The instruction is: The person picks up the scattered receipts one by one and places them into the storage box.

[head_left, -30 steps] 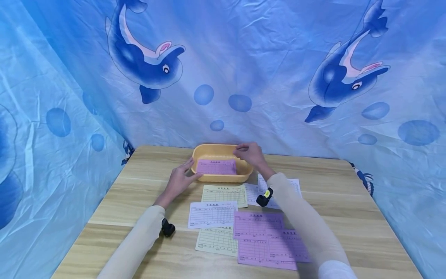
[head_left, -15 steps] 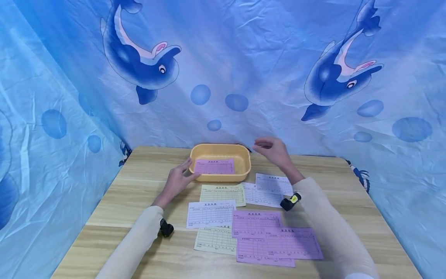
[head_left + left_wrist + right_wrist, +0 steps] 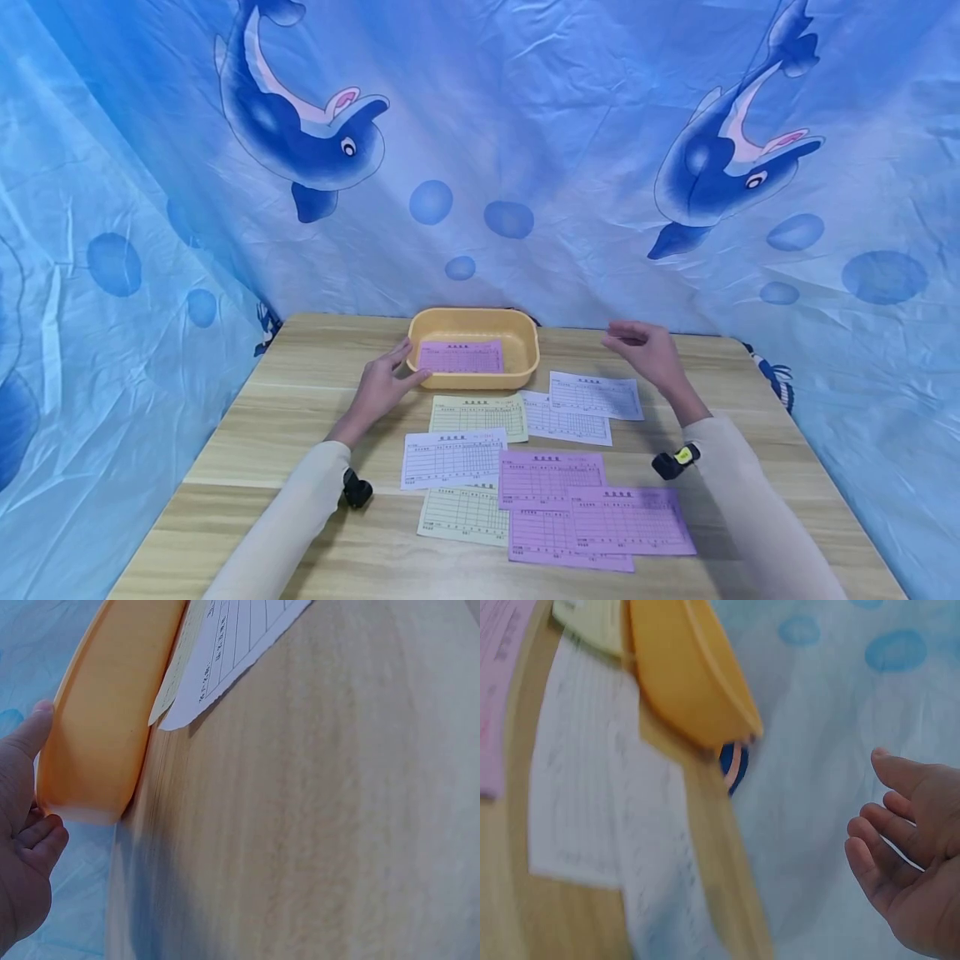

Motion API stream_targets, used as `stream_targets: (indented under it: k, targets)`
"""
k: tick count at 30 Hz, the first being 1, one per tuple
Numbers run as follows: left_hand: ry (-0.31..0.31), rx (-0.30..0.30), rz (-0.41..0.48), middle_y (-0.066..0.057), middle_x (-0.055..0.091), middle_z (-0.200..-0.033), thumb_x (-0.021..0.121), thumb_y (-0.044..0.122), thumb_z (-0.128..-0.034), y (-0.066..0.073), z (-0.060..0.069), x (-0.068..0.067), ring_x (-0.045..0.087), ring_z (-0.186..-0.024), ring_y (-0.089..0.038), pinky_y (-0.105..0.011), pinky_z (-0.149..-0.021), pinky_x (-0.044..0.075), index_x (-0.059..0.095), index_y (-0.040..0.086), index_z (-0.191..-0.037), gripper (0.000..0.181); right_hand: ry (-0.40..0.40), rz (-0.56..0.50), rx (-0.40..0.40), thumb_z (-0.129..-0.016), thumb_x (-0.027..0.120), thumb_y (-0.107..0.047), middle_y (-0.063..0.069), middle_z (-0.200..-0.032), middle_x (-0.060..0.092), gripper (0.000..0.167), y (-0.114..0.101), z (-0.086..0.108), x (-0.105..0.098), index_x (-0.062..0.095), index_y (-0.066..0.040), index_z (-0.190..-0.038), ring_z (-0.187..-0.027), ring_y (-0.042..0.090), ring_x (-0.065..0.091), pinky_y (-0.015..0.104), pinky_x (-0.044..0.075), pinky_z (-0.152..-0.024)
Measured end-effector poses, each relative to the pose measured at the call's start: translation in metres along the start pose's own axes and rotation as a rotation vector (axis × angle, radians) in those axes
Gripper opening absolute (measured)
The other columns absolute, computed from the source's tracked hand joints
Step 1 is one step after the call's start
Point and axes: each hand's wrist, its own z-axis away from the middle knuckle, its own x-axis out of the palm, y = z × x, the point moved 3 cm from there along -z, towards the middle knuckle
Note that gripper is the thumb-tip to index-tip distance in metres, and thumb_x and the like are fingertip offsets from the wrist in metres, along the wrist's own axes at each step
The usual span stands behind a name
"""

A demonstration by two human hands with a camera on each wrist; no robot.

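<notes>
The yellow tray [image 3: 480, 382] sat near the back edge of the table [image 3: 315, 367], open side up, its long axis running left to right, with a pink slip [image 3: 461, 357] lying lengthwise inside. The left hand [image 3: 378, 385] grasped its left end; the right hand [image 3: 649, 350], loosely curled, hung bare well to its right.

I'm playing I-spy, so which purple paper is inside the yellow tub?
The purple slip farthest from the person, in the yellow tub that the left hand grips. The other three purple slips overlap on the table.
</notes>
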Motion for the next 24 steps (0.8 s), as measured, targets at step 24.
stream_targets:
  k: [24]
  targets:
    - [-0.001,-0.004,-0.007,-0.017,0.04,-0.16,0.081,0.032,-0.0899,-0.001,0.0,0.0,0.036,-0.148,-0.036,-0.052,-0.122,0.034,0.047,-0.004,-0.147,0.076,-0.041,0.153,0.149,-0.088,0.083,-0.025,0.02,-0.12,0.072,0.054,0.097,0.035,-0.005,0.065,0.0,-0.132,-0.104,0.034,0.07,0.042,0.06,-0.089]
